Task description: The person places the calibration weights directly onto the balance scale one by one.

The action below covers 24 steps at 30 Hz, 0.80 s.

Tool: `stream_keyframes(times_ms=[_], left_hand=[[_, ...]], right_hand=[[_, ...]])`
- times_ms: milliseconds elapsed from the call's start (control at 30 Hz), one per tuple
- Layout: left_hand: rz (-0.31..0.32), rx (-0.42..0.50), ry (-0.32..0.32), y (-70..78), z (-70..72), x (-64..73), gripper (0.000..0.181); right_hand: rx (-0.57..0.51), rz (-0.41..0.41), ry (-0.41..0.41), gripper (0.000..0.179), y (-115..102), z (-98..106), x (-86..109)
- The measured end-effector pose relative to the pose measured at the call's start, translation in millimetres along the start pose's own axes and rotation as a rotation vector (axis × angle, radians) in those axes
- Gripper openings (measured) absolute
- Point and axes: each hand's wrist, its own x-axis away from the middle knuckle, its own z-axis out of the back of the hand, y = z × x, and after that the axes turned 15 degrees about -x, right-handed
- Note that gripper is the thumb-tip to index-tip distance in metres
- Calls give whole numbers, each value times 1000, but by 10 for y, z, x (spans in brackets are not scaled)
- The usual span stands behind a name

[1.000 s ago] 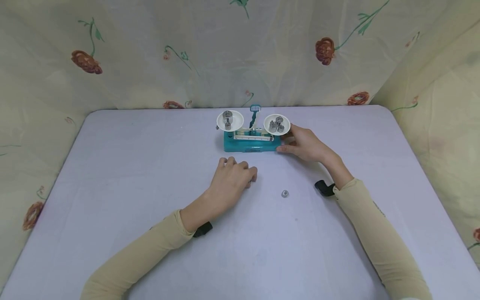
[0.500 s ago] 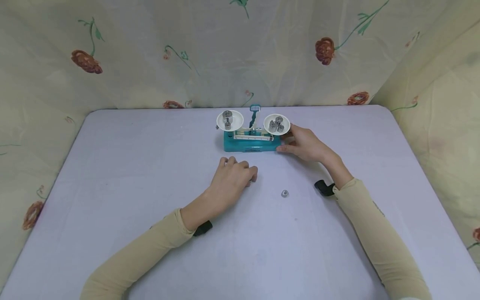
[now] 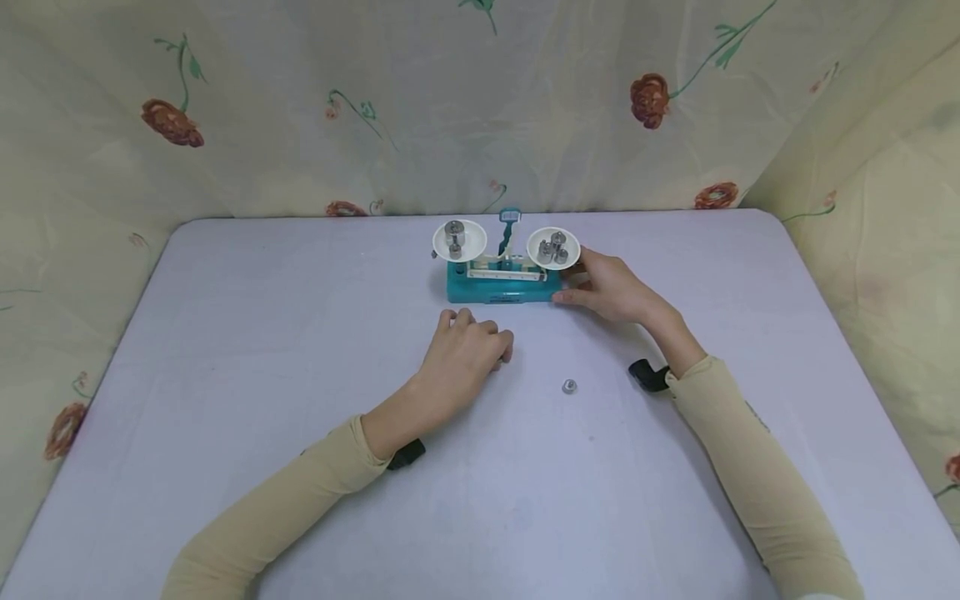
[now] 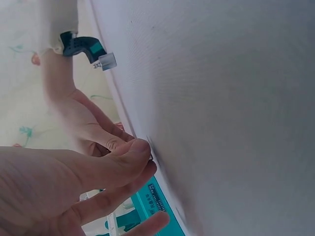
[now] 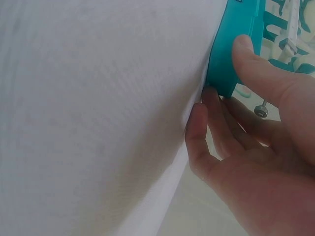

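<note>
A small teal balance scale (image 3: pixel 498 291) with two white pans stands near the table's back edge. My right hand (image 3: pixel 611 287) grips the right end of its base, the thumb on the front face and the other fingers at the end and behind. Before the scale, my left hand (image 3: pixel 459 362) hovers with thumb and forefinger pinching a tiny dark metal piece (image 4: pixel 151 158), mostly hidden. Metal weights sit in the left pan (image 3: pixel 474 244), a large one behind a smaller one. In the right pan (image 3: pixel 535 247) several small weights stand together.
A loose metal weight (image 3: pixel 569 387) lies on the white table (image 3: pixel 300 333) between my forearms. Flowered cloth (image 3: pixel 480 125) hangs right behind the table. Black camera mounts (image 3: pixel 649 376) stick out under both wrists.
My left fingers have shifted very slightly toward the scale. The right hand, the scale and the weights look unmoved.
</note>
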Motion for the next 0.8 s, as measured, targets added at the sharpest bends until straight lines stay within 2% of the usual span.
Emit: stream_keyframes(times_ms=[233,500,800], left_hand=[[8,6,35,-18,54,8,6],[21,7,28,-35,72,2,10],[67,3,103,-90,149,-7,12]], right_hand=[[2,5,0,76,6,14,1],[-1,4,-3,76,13,7,1],[2,-6,-2,77,9,2,-7]])
